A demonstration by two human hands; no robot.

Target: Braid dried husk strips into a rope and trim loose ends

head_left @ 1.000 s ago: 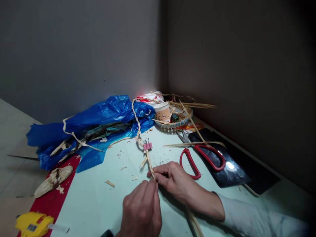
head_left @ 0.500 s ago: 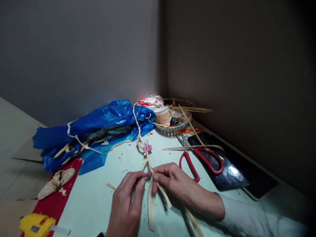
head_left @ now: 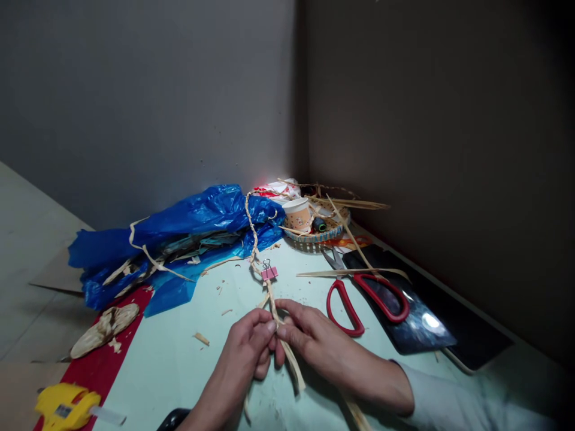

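Note:
A braid of pale dried plant strips [head_left: 272, 299] runs down from a pink binder clip [head_left: 269, 273] toward me. My left hand [head_left: 245, 347] pinches it from the left, thumb and fingers closed near its lower end. From the right, my right hand [head_left: 314, 338] grips the same braid, its fingertips almost meeting those of the left. Loose strip ends [head_left: 293, 365] hang out below the fingers, and one dangles under my left hand. Beyond the clip, the finished plait [head_left: 251, 224] curves up over a blue plastic bag [head_left: 197, 206]. My fingers hide the crossing of the strips.
Red-handled scissors [head_left: 345, 308] and a dark tablet [head_left: 417, 326] lie at the right. A woven basket [head_left: 330, 232] with a paper cup [head_left: 296, 214] stands at the back. At the left are a yellow glue gun [head_left: 67, 407] and a dried husk piece [head_left: 105, 329].
My left hand has closed in on the braid, its fingers curling beneath. One broad hanging strip has shifted left under that hand. The view has moved slightly.

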